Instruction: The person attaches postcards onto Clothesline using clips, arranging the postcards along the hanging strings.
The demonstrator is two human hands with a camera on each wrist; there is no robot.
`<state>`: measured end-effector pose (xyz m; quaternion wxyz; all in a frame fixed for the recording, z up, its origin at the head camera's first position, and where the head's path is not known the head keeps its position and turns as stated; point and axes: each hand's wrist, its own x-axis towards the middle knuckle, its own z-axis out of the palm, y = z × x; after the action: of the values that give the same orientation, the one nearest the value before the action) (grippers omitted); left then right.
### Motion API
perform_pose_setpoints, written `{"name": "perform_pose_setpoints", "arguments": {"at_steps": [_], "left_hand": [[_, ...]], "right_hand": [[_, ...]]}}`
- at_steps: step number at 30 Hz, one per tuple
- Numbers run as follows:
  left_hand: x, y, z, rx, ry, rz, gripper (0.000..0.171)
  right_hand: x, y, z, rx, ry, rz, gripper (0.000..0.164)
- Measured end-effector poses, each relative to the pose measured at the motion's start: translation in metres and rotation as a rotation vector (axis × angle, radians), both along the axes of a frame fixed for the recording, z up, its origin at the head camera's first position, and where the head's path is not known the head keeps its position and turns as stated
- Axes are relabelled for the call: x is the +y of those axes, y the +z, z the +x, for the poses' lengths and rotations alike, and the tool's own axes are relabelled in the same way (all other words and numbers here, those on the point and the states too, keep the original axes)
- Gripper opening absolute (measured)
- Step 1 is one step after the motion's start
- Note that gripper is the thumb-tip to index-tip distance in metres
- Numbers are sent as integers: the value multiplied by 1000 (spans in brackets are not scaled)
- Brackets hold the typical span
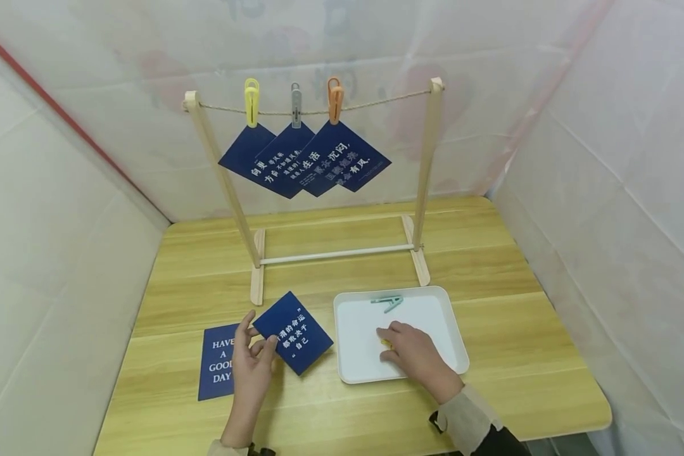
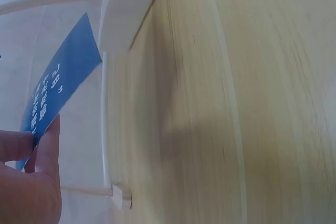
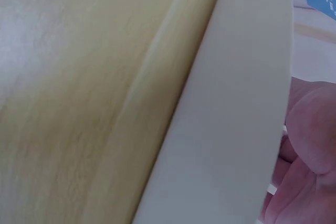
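A dark blue card (image 1: pixel 293 332) with white Chinese lettering is pinched by its left corner between the thumb and fingers of my left hand (image 1: pixel 253 364). In the left wrist view the same card (image 2: pixel 68 69) is tilted above the table. My right hand (image 1: pixel 415 354) reaches into the white tray (image 1: pixel 342 370), thumb and fingers around a small yellow clothespin (image 1: pixel 386 342), mostly hidden by the hand. A green clothespin (image 1: pixel 389 302) lies near the tray's far edge. On the table, a blue card (image 1: pixel 219 361) reading "HAVE A GOOD DAY" is partly covered by my left hand.
Behind stands a wooden frame (image 1: pixel 427 164) with a string (image 1: pixel 387 101) across it. Yellow (image 1: pixel 252 104), grey (image 1: pixel 296 107) and orange (image 1: pixel 335 101) clothespins hold three overlapping blue cards (image 1: pixel 353 158) on the string. White sheeting (image 1: pixel 604 209) surrounds the wooden table (image 1: pixel 519 354).
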<state>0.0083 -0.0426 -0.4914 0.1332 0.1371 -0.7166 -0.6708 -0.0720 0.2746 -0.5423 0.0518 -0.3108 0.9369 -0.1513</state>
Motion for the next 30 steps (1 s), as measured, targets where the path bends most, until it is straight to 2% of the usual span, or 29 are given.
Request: {"name": "perform_pose_setpoints", "arguments": {"at_steps": [5,9,15,21,30], "left_hand": [[1,2,-1,-2,-6,-1,62],[1,4,-1,18,-23,-12,52],[3,10,-8,59,-53,-8,40],[5,18,-17,127,-88,8,35],[7,27,-26,188,-97,9,29]], "right_hand": [[2,7,-2,-68,-49,-62,38],[3,13,-6,-128,-57,-141,35],[6,28,-16,-146,-102,-232,37],[11,49,-29,-80,-100,-276,45],[13,70,-42,4,-49,-324,38]]}}
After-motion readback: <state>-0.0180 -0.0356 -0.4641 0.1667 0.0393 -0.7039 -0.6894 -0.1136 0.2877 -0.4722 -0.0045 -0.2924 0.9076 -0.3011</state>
